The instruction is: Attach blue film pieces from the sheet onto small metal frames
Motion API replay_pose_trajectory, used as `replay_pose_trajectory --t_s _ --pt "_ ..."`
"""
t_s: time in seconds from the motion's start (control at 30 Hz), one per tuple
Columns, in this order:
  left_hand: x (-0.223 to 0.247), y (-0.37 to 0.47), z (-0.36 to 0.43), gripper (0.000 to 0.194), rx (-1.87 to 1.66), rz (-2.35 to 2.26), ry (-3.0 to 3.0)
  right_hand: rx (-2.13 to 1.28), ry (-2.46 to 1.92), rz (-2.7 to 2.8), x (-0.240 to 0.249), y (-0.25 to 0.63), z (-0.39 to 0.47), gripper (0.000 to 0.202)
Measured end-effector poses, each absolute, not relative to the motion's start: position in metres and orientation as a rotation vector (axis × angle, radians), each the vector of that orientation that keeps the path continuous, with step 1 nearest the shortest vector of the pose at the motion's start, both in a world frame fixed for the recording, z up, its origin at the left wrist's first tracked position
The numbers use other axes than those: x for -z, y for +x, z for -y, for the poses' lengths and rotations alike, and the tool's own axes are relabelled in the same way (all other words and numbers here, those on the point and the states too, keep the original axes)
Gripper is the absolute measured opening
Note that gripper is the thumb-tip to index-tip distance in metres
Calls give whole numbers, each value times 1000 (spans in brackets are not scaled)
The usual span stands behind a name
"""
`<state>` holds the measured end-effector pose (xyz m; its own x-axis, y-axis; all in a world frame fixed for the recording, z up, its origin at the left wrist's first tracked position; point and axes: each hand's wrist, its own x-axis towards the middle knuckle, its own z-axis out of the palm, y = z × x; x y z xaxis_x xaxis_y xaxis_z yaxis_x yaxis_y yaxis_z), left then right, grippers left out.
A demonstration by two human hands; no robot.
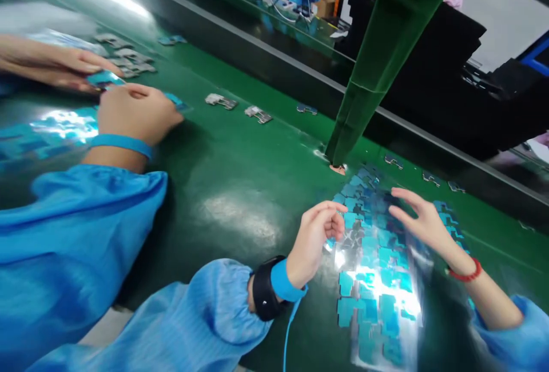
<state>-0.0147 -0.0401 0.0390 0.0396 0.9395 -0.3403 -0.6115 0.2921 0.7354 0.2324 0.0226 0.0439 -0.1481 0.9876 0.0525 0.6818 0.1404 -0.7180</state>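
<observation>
- Nearest the camera, at the lower right of the frame, a glossy clear sheet [377, 298] lies flat on the green tabletop [240, 189], carrying many small blue film squares [369, 280] stuck in rough rows.
- Left hand [315, 243] hovers at the sheet's left edge; its grip is half closed, thumb and forefinger nearly pinched, but whether a blue piece sits between them is too small to tell.
- Right hand [422, 220] hangs over the sheet's upper right with fingers spread and loose, holding nothing that I can see.
- On the left wrist sit a black band [263, 295] and a blue strap with a cord hanging down; on the right wrist, a red bracelet [465, 275].
- By my reading, the sheet is mostly still loaded: blue squares crowd its upper and middle parts, with bare shiny gaps toward the lower edge, so some pieces look lifted off and plenty remain.
- Small grey metal parts [221, 100] lie scattered along the tabletop in the upper middle of the frame, well apart from the sheet.
- At the left of the frame a co-worker's hands [132, 112] press on another blue-filmed sheet [55, 126].
- A green post [369, 80] slants down to the tabletop just above the person's sheet.
</observation>
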Motion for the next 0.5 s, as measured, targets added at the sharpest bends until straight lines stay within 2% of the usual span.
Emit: replay_pose_trajectory --t_s 0.17,0.23,0.3,0.5 --pt "-35 -14 36 13 -1304 -956 480 -741 -1342 2469 -40 210 51 83" --pt "-32 -14 34 16 -1314 -984 500 -691 -1274 2618 -32 200 63 90" --pt "-29 -15 32 17 -1317 -1019 513 -606 -1233 2709 -23 191 67 84" --pt "-30 -15 28 16 -1257 -1102 601 -479 -1183 2648 -18 186 68 37"
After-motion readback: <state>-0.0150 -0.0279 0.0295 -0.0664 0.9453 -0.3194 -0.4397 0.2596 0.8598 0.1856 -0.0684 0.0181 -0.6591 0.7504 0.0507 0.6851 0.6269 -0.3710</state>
